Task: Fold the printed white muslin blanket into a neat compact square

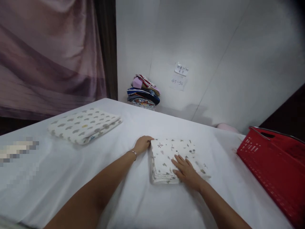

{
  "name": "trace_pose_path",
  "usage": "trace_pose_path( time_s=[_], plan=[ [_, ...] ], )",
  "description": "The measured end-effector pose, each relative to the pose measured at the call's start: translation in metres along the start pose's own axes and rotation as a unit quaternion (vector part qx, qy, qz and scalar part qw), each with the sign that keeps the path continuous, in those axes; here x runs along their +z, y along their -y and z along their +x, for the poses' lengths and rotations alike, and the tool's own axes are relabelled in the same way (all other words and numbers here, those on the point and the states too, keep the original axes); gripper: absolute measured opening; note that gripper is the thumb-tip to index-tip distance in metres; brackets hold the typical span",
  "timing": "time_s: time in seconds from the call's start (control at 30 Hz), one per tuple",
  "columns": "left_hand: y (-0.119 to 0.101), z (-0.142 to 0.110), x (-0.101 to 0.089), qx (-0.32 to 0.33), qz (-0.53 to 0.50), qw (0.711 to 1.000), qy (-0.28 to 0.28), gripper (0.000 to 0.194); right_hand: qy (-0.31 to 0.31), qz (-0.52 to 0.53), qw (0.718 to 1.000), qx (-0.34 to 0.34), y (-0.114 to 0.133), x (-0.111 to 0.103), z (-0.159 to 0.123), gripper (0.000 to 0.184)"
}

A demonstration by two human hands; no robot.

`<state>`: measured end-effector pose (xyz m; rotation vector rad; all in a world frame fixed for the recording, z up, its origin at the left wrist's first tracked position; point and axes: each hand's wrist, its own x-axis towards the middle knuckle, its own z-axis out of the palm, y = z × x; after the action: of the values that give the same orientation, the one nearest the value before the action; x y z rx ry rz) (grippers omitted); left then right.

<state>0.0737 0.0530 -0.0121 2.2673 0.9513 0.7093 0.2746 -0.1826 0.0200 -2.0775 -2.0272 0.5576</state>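
Note:
A white cloth (166, 159) with small scattered prints lies folded in several layers on the white-covered table (133, 203). My left hand (143, 143) is at its far left corner, the fingers closed together on the edge there. On top of the cloth, my right hand (187, 171) lies flat with the fingers spread. A second folded cloth (83, 124), white with grey cloud-like shapes, rests farther back on the left, apart from both hands.
A red plastic basket (271, 165) with a metal handle stands at the right edge. Beyond the table's far edge is a stack of folded fabrics (144, 92) against the wall. Paper notes (178, 81) hang on the wall, and a pinkish curtain (52, 57) hangs at left.

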Motion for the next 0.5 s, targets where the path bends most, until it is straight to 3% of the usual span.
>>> trace_pose_path(
  time_s=[0.13, 0.23, 0.4, 0.5],
  plan=[
    [-0.001, 0.007, -0.004, -0.025, -0.001, 1.0, 0.012, 0.038, 0.024, -0.001, 1.0, -0.003, 0.003, 0.005, 0.0, 0.056],
    [-0.023, 0.008, -0.006, -0.026, -0.003, 1.0, 0.004, 0.042, 0.026, 0.027, 0.999, -0.003, 0.003, -0.003, 0.003, 0.058],
    [-0.071, -0.01, 0.012, 0.121, 0.123, 0.985, 0.03, 0.047, -0.071, -0.046, 0.996, 0.014, -0.01, -0.03, 0.035, 0.058],
    [-0.071, -0.023, 0.029, 0.115, 0.208, 0.97, 0.05, 0.06, -0.114, -0.115, 0.984, 0.076, -0.038, -0.036, 0.053, 0.059]
  ],
)
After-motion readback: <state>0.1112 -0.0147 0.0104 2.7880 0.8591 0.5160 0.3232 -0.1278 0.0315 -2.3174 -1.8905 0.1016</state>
